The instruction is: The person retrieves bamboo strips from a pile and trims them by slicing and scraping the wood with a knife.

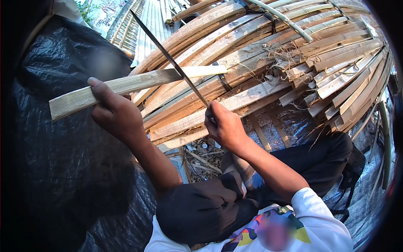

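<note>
My left hand [115,109] grips a flat, pale strip of wood or bamboo [109,88], its thumb lying on the upper face. The strip runs from the left, past my hand, to a whitish tip at the upper middle. A long, thin dark blade [157,44] crosses the strip where its surface looks darker. My right hand [226,126] is closed around the blade's lower end, whose handle is mostly hidden in the fist. The blade slants up and left from that hand.
Long split bamboo strips [247,46] lie stacked across the upper middle and right, with loose shavings [285,63] on them. Black plastic sheeting [54,138] covers the left side. My bent leg in dark cloth [310,155] is at the lower right. Debris [203,157] lies below the stack.
</note>
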`<control>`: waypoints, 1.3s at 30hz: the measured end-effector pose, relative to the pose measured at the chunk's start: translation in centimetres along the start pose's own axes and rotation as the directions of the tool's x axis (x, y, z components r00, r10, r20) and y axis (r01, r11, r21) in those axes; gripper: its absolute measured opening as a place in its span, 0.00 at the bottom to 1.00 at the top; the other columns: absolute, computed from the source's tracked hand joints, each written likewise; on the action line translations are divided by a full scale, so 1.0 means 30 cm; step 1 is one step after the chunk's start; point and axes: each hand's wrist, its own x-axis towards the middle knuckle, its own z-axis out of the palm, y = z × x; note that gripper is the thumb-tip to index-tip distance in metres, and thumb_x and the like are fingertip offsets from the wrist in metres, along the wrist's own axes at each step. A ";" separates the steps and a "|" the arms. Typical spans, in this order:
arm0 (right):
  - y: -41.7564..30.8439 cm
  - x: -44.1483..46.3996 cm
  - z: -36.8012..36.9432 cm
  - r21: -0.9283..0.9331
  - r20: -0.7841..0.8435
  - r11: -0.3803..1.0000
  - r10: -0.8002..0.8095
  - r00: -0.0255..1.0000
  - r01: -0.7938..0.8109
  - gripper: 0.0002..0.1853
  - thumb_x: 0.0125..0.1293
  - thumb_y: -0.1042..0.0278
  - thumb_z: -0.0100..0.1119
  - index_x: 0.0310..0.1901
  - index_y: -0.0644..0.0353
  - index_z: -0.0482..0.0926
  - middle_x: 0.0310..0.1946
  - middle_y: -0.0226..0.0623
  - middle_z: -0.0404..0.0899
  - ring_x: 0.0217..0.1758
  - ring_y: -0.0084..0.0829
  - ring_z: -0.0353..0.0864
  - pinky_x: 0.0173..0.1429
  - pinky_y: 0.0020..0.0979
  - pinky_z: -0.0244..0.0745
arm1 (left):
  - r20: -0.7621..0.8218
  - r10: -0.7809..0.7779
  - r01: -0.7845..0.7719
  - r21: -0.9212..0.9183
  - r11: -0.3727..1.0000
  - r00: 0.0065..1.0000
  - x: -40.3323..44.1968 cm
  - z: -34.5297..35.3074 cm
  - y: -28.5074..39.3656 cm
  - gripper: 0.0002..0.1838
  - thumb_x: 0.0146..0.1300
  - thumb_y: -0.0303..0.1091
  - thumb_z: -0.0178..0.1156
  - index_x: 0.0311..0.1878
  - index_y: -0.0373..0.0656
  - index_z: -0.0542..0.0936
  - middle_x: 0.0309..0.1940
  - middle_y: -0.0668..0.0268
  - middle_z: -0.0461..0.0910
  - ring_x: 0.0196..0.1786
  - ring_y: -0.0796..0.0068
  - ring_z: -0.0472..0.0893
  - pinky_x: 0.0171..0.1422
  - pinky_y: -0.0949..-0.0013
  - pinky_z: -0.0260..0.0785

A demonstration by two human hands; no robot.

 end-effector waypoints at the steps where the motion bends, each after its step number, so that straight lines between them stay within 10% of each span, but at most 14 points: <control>1: 0.019 -0.008 -0.001 0.000 0.001 1.000 0.002 1.000 -0.002 0.15 0.62 0.73 0.56 0.48 0.58 0.65 0.32 0.50 0.76 0.33 0.58 0.79 0.35 0.54 0.74 | 0.001 -0.001 0.001 0.001 1.000 1.000 0.006 -0.002 -0.019 0.40 0.76 0.58 0.42 0.22 0.29 0.80 0.13 0.57 0.77 0.19 0.63 0.79 0.30 0.60 0.70; 39: 0.201 -0.022 -0.050 -0.253 0.003 0.963 0.099 0.995 -0.095 0.09 0.64 0.71 0.54 0.44 0.51 0.68 0.30 0.44 0.80 0.30 0.53 0.81 0.32 0.52 0.74 | 0.010 -0.087 0.088 -0.032 0.996 0.996 -0.088 -0.084 -0.037 0.35 0.73 0.59 0.49 0.52 0.27 0.78 0.33 0.51 0.81 0.30 0.70 0.84 0.29 0.74 0.77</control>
